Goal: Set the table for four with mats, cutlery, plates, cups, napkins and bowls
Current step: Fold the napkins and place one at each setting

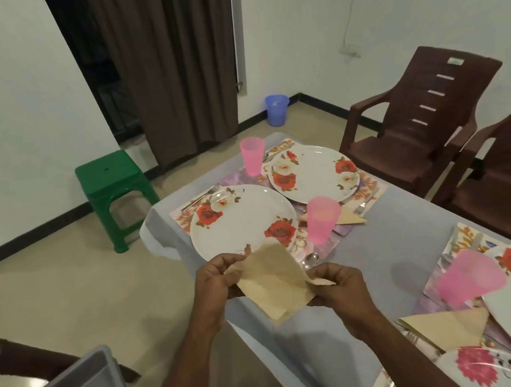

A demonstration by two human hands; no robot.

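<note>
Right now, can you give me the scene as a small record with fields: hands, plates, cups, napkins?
left hand: pinches held napkin
right hand: pinches the same napkin
plates: four visible, nearest floral plate
pink cups: three on table, middle cup
folded napkins laid: two, one beside far plate
bowls on table: none visible

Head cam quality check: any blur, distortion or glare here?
Head view: wide-angle bending shows in the curtain and the wall edges; the pink cup at right is smeared by blur, while the napkin pinched between the left hand and right hand stays fairly sharp; lighting is dim and soft, with no strong glare.
</note>
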